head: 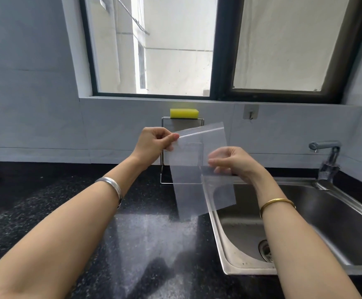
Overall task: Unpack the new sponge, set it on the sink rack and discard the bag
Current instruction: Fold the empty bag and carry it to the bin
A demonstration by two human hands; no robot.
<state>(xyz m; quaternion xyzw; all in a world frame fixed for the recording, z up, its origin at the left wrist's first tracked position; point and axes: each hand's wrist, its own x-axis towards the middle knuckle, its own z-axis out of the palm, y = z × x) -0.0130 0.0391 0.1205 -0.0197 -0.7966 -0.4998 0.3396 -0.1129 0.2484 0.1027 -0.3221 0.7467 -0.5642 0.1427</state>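
- The yellow sponge (184,113) is seen lying on top of the wire rack (165,147), at the counter's (46,201) back edge against the wall.
- The empty clear bag (199,169) is held up above the counter's edge with the sink (337,225).
- Its upper corner is pinched by the left hand (154,143).
- Its right side is gripped by the right hand (234,160), fingers blurred behind the plastic.
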